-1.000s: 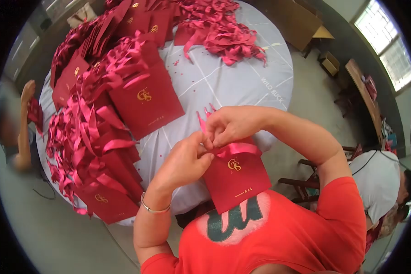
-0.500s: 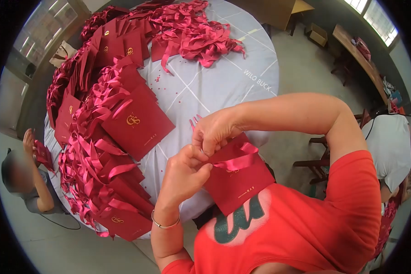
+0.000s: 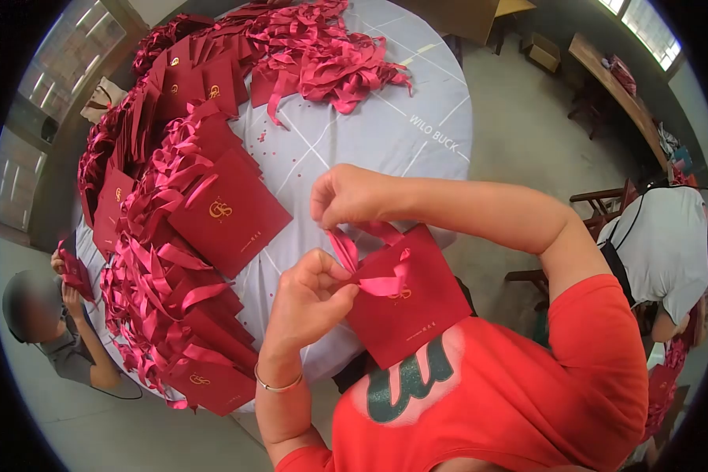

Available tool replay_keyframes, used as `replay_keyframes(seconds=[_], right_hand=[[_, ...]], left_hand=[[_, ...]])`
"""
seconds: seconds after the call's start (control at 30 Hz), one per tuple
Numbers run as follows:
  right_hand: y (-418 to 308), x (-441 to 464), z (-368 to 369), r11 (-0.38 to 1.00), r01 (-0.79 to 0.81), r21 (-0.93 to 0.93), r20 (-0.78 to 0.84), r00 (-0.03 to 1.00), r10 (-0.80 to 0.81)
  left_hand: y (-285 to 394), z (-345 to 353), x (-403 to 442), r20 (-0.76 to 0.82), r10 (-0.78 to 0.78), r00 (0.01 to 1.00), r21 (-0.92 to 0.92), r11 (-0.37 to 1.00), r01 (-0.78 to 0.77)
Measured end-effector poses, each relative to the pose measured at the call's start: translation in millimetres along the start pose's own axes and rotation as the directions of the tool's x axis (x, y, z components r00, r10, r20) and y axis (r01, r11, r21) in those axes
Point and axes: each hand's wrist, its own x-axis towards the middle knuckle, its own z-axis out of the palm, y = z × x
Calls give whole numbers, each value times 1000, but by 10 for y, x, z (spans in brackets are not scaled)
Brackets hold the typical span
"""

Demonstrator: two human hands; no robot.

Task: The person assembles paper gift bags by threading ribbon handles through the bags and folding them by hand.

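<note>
A dark red bag [image 3: 413,311] with a gold emblem lies at the table's near edge, against my red shirt. Pink ribbon [image 3: 385,285] loops over its upper edge. My left hand [image 3: 311,295] pinches the ribbon at the bag's upper left corner. Above it, my right hand [image 3: 340,197] is closed on a ribbon end that runs down to the bag. The two hands are apart, with a ribbon loop between them.
Stacks of red bags [image 3: 232,216] with pink ribbons cover the left of the round table [image 3: 354,149]. Loose ribbons [image 3: 330,59] lie at the back. One person [image 3: 75,338] sits at the left, another [image 3: 657,244] at the right. A wooden bench [image 3: 617,94] stands at right.
My right hand has moved up and away from my left hand, drawing ribbon out between them. The view has shifted. The person at the left now has both hands at a red item.
</note>
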Motion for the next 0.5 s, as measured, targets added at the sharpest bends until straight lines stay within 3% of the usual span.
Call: replay_keyframes(seconds=[0.07,0.1,0.17,0.37,0.4,0.43,0.5], right_hand=[[102,166,-2,959,202,-201,-74,973,-220],[158,266,-43,958,206,-202,-72,972,-224],[180,382,-102,894,233,-382,-218,918,-333],[134,151,-97,815,296,-498,-201,875,-441],[142,99,-139,730,305,-611,-237,810,-537],[152,40,-184,634,298,-714,-255,733,-631],[168,-174,-256,636,287,-717,-267,730,-630]], left_hand=[[2,-3,-2,15,3,1000,-3,1000,-3],[-8,-11,5,12,5,1000,-1,1000,-5],[-39,-28,25,9,-18,1000,92,996,17],[-44,-51,32,-32,-21,999,46,999,22],[-68,-55,42,-44,-15,999,42,999,17],[-93,-60,54,-77,46,996,160,987,-33],[-67,-57,46,-133,78,988,351,936,-27]])
